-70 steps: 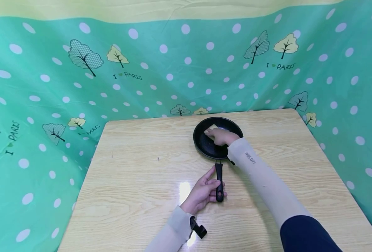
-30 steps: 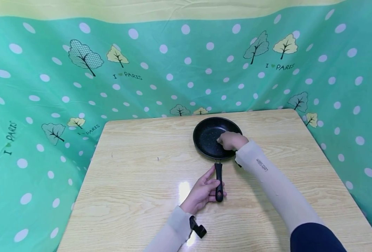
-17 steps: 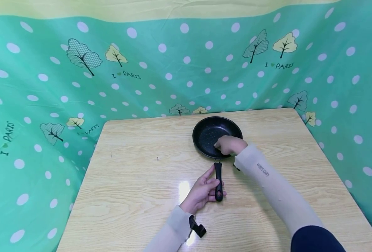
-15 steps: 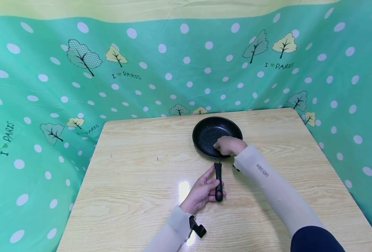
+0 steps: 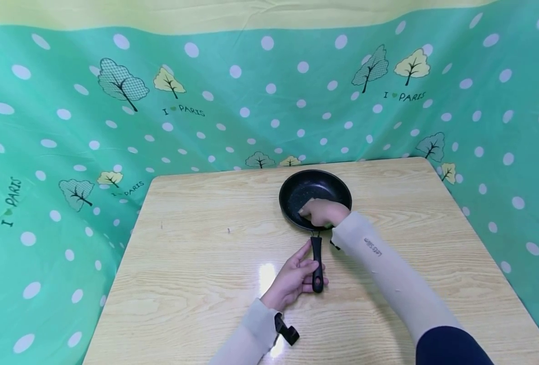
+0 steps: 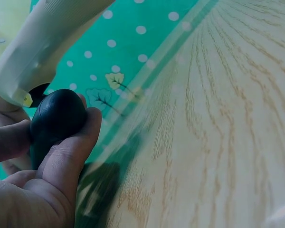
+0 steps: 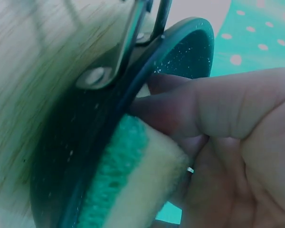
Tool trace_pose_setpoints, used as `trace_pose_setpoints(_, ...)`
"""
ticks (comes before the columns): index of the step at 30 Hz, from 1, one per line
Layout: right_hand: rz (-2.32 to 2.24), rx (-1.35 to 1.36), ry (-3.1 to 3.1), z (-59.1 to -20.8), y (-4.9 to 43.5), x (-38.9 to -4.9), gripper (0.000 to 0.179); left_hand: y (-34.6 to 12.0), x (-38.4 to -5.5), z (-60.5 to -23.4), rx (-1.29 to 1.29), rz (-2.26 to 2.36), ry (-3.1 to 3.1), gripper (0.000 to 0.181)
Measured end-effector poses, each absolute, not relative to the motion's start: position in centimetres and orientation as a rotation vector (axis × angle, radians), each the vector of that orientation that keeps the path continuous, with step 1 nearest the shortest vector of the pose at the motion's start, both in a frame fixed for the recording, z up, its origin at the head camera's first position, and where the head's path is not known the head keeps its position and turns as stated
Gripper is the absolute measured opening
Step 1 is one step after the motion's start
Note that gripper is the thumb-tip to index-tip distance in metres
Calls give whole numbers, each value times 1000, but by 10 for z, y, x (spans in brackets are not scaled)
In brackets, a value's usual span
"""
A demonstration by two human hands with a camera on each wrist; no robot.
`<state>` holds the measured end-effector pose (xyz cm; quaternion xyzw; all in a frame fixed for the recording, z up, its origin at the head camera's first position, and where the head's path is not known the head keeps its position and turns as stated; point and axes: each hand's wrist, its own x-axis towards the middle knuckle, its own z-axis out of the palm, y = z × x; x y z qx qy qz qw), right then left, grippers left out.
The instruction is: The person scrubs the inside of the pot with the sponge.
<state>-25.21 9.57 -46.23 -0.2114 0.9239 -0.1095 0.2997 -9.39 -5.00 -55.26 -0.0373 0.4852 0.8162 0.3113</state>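
A black frying pan [image 5: 297, 195] with a speckled inside sits toward the back of the table. My left hand [image 5: 292, 278] grips its black handle [image 5: 317, 253]; the rounded handle end [image 6: 59, 116] shows between thumb and fingers in the left wrist view. Reaching into the near part of the pan, my right hand [image 5: 321, 212] holds a sponge [image 7: 147, 175] with a green scouring side and a cream foam side. In the right wrist view the green side faces the pan wall close to the handle bracket. From the head view, the right hand hides the sponge.
The wood-grain table [image 5: 196, 263] carries the pan, with small dark marks on its left half. A green dotted curtain [image 5: 251, 91] hangs behind and at both sides. My right sleeve [image 5: 392, 274] crosses the table's right half.
My right hand has moved from the far left of the pan's inside toward its right, then nearer to the handle and slightly left. The left hand and pan stay in place.
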Motion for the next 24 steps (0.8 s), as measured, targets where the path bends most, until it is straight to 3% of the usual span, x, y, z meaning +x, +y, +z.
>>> trace_pose_setpoints(10, -381, -610, 2426, -473, 83, -260, 74, -51, -94, -551, -112, 2151, 1280, 73)
trace_pose_setpoints(24, -525, -702, 2495, -495, 85, -282, 77, -49, -95, -552, -122, 2150, 1285, 73)
